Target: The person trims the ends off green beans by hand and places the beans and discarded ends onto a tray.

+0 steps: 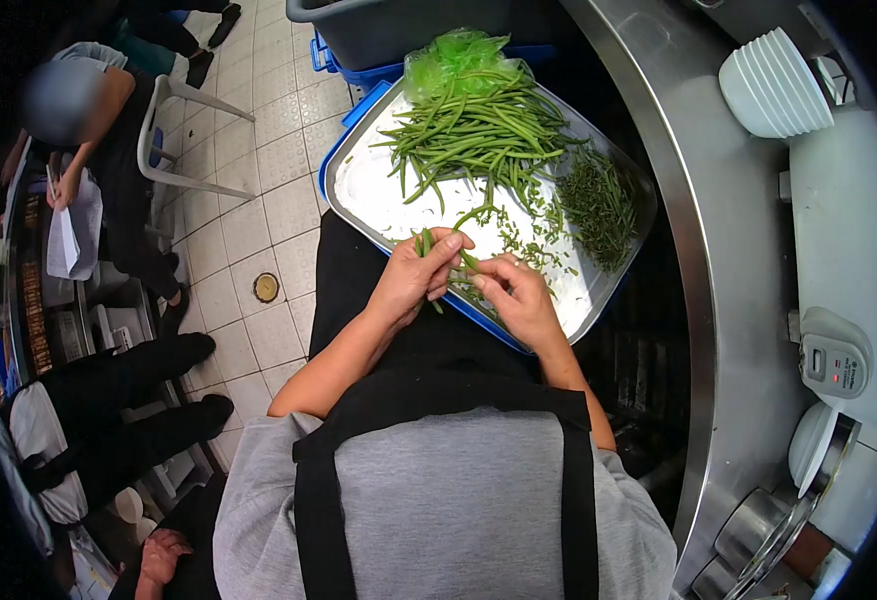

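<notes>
My left hand (414, 270) is closed around a few green beans (425, 243), over the near edge of a shallow metal tray (359, 218). Beside it, my right hand (516, 295) pinches the end of one of these beans between thumb and fingers. A large heap of long green beans (479, 130) covers the far part of the tray. To its right lies a darker pile of thin trimmed ends (599, 205). Short cut bits (529, 235) are scattered on the tray's white bottom in front of my right hand.
A crumpled green plastic bag (459, 62) lies behind the beans. On the right runs a steel counter (704, 180) with stacked white bowls (777, 85) and a rice cooker (835, 365). At the left, a person (109, 110) holds papers near a chair (154, 140); others are nearby.
</notes>
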A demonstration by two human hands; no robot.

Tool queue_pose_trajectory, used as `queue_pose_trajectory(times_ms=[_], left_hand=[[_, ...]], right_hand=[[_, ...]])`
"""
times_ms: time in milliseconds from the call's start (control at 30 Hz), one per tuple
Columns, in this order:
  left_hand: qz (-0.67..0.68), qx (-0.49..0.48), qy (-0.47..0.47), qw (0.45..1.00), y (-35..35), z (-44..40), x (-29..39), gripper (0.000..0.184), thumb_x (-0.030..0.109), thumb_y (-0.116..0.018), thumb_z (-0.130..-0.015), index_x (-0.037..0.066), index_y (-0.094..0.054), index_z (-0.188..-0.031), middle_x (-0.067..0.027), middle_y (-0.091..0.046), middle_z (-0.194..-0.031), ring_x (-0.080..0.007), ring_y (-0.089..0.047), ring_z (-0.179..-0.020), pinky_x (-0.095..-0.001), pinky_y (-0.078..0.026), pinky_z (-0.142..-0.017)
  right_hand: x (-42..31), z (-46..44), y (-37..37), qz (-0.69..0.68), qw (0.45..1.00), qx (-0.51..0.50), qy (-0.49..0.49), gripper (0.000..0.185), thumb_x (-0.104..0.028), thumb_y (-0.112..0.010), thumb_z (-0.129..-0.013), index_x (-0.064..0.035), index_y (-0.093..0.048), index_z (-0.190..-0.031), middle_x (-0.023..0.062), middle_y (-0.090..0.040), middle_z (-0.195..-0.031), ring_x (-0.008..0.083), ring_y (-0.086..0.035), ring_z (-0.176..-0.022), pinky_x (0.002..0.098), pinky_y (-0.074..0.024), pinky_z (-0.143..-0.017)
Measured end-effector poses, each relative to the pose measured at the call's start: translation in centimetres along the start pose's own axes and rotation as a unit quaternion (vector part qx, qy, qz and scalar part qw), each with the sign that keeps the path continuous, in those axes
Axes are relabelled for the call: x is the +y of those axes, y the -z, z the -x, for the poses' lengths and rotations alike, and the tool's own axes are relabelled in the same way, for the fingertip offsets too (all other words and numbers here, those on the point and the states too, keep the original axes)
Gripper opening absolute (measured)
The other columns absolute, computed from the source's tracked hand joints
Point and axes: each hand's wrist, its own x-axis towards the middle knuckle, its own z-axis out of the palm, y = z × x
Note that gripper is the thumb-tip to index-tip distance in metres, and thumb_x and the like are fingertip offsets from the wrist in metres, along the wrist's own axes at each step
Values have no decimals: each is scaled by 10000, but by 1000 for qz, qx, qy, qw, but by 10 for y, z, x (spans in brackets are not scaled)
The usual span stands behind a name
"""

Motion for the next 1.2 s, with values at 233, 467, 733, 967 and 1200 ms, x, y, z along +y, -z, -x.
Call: queue_pose_trajectory(times_ms=[233, 467, 733, 967, 1200], left_hand=[[66, 2, -50, 997, 3, 1, 1, 190, 226, -556, -970, 40, -575, -932, 43, -419, -617, -32, -311, -454, -195, -275, -417], [121, -74, -65, 988, -2, 3, -9, 163, 207, -532, -975, 53, -511, -926, -3, -489, -836, -50, -361, -534, -202, -319, -453], [92, -27, -98, 991, 28, 2, 16, 181, 247, -522, -957, 85, -478, -889, 7, -397, -698, -50, -333, -529, -188, -270, -432], [-234, 67, -75, 967, 20, -2, 3, 128, 109, -682, -861, 52, -572, -894, 47, -468, -655, -47, -460, -581, -218, -361, -491], [-560, -9, -206, 803, 6, -2, -11, 190, 111, -694, -801, 53, -695, -982, -164, -622, -819, -361, -611, -781, -414, -489, -694]], right_hand=[[1, -2, 3, 18, 1000, -1, 16, 140, -107, -585, -860, 10, -657, -834, 83, -564, -709, 168, -545, -623, 293, -437, -594], [18, -10, 7, -253, 957, 130, -51, 165, -49, -497, -840, 7, -612, -735, 34, -550, -658, 104, -499, -582, 255, -401, -558], [39, -9, 26, 250, 959, 131, -27, 135, -168, -619, -854, -75, -685, -925, 83, -606, -778, 259, -602, -719, 355, -472, -668], [33, -11, -1, 366, 920, 59, 129, 130, -109, -700, -768, -100, -687, -897, 71, -594, -885, 260, -590, -826, 385, -444, -763], [5, -3, 7, 341, 918, 82, 186, 118, -83, -690, -760, -84, -668, -875, 72, -597, -846, 231, -594, -840, 367, -407, -772]])
